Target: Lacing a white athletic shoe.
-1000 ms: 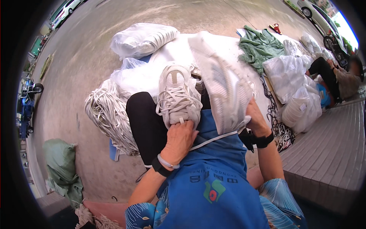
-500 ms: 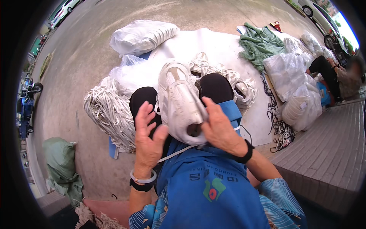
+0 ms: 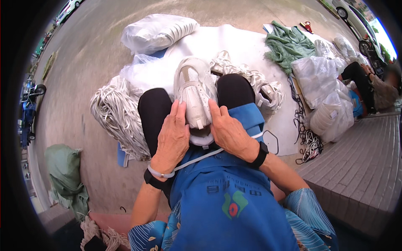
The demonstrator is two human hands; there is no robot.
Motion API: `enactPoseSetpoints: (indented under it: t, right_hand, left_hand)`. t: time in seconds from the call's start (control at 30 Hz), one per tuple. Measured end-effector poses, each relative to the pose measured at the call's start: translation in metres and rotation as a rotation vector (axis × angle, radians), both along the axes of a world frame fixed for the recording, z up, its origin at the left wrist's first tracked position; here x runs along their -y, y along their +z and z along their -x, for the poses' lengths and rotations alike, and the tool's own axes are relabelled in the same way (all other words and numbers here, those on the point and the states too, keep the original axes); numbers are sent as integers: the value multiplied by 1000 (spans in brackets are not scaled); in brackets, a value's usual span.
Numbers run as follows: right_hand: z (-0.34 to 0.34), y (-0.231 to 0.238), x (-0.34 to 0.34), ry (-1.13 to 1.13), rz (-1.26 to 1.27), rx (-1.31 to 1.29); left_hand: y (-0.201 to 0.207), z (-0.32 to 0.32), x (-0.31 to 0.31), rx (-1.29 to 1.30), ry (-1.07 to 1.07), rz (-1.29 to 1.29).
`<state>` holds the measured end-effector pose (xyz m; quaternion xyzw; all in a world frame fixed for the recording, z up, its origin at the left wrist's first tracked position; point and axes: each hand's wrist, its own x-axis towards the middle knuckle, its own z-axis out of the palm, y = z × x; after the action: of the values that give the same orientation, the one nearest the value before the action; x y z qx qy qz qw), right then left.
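A white and beige sneaker (image 3: 194, 90) stands between my knees, toe pointing away and tongue toward me. It has eyelets along its sides, and no lace shows in them. My left hand (image 3: 173, 136) grips its left side, and my right hand (image 3: 230, 130) presses on the right side near the opening. Both thumbs are low by the collar. A thin white cord (image 3: 199, 158) runs across my lap from near my left wrist to the right, over the blue apron (image 3: 226, 180).
Left of my knees lies a big bundle of white laces (image 3: 117, 119). More sneakers with loose laces (image 3: 268, 92) sit on the white sheet (image 3: 226, 39) beyond. Plastic-wrapped packs (image 3: 159, 33), a green cloth (image 3: 287, 48) and a green sack (image 3: 65, 175) lie around. Another person (image 3: 377, 88) sits far right.
My left hand, spread and apart from the sneaker before, has closed on its left side. The sneaker has been straightened, and my right hand has shifted left along its side.
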<state>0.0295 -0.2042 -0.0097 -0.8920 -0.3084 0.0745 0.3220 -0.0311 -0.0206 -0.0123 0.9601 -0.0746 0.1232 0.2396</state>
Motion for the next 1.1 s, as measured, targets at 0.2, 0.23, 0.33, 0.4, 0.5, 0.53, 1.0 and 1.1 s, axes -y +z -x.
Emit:
enactPoseSetpoints:
  t: [0.2,0.23,0.33,0.4,0.5,0.53,1.0,1.1]
  right_hand:
    - [-6,2,2,37,55,58]
    - [-6,7,6,39,57,56]
    - [-5,20,28,9,-47,25]
    - [-2,19,43,174,-63,-8]
    - [5,17,37,154,-78,-25]
    - [6,16,32,100,-84,-67]
    - [8,19,76,275,72,3]
    - [20,10,65,316,258,136]
  left_hand:
    - [3,0,5,-42,46,-120]
    - [1,2,4,-39,57,-144]
    - [0,7,3,-55,65,-206]
    - [-1,10,5,-73,63,-242]
    - [-6,13,10,-64,62,-231]
    - [-11,15,12,-52,55,-258]
    - [25,25,6,73,10,304]
    - [31,32,13,46,-40,311]
